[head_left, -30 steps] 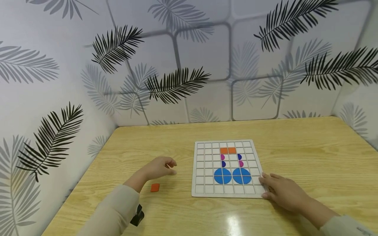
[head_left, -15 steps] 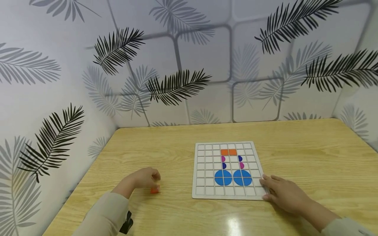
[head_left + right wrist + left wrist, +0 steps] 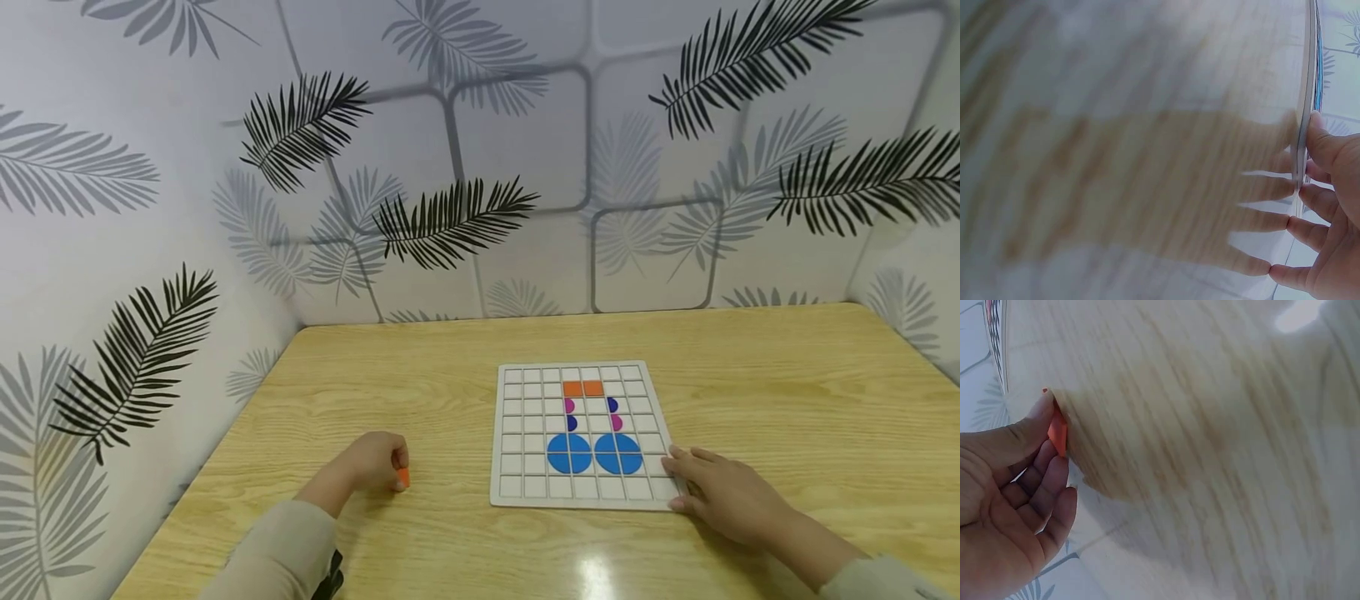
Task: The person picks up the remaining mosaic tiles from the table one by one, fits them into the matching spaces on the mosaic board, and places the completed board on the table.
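Observation:
My left hand (image 3: pixel 377 460), over the left part of the table, pinches a small orange square tile (image 3: pixel 404 477) between thumb and fingers. In the left wrist view the tile (image 3: pixel 1058 432) stands tilted on edge between the thumb and fingertips, close to the wood. A white gridded board (image 3: pixel 517 463) lies flat right of centre. My right hand (image 3: pixel 726 493) rests at its right edge near the lower corner, thumb and fingers lightly bent. The right wrist view shows the thumb and index tip at the board's edge (image 3: pixel 1303 94), with other fingertips on the table.
On the board are two orange squares (image 3: pixel 582 388), pink half circles (image 3: pixel 569 406), dark blue half circles (image 3: pixel 612 405) and two blue circles (image 3: pixel 569 454) of quarter pieces. A leaf-patterned wall (image 3: pixel 525 275) borders the wooden table (image 3: pixel 420 367) at the back and left.
My left hand has moved left and down to the loose orange tile and taken it between thumb and fingers. The right hand has stayed at the board's edge.

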### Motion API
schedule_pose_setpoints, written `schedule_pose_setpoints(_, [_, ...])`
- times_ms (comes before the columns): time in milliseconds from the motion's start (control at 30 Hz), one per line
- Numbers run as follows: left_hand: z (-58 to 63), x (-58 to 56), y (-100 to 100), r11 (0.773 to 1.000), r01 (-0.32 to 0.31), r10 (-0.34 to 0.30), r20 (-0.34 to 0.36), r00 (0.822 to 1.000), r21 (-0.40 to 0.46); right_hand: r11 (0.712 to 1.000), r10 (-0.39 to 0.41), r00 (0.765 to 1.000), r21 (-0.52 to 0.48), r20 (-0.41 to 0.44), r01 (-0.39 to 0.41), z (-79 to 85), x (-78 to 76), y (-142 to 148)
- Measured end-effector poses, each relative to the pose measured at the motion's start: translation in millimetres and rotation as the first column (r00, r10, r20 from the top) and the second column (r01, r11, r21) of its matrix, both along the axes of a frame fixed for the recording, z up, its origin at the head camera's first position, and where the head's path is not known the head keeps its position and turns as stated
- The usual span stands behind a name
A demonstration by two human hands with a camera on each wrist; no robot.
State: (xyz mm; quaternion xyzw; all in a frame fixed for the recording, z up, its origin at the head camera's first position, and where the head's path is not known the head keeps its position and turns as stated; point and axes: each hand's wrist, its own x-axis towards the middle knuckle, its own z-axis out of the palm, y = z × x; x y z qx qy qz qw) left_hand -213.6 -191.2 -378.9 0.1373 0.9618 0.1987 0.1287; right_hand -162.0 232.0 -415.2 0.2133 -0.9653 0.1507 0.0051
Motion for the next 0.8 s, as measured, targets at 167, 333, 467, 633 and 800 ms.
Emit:
schedule_pose_setpoints(167, [-1.7, 1.8, 6, 0.999, -0.030, 0.030, 0.000, 1.000, 0.020, 1.000, 0.003, 1.000, 0.002, 0.001, -0.003, -0.4, -0.2, 1])
schedule_pose_setpoints(333, [-5.5, 2.2, 8, 0.999, -0.035, 0.035, -0.006, 0.999, 0.032, 1.000, 0.007, 1.000, 0.004, -0.005, -0.007, -1.4, 0.0, 1])
schedule_pose_setpoints(467, [-9.3, 1.1, 7, 0.997, -0.033, 0.033, -0.001, 0.999, 0.063, 1.000, 0.004, 1.000, 0.009, -0.011, -0.004, -1.5, 0.5, 2])
schedule_pose_setpoints(633, [-13.5, -3.1, 4, 0.990, -0.002, 0.004, -0.013, 1.000, 0.141, 1.000, 0.011, 1.000, 0.008, -0.020, -0.010, -2.0, 0.9, 2])
schedule_pose_setpoints(800, [-13.1, -6.3, 4, 0.980, 0.036, -0.031, -0.031, 0.999, 0.195, 1.000, 0.028, 0.999, 0.007, -0.025, -0.028, -1.3, -1.0, 2])
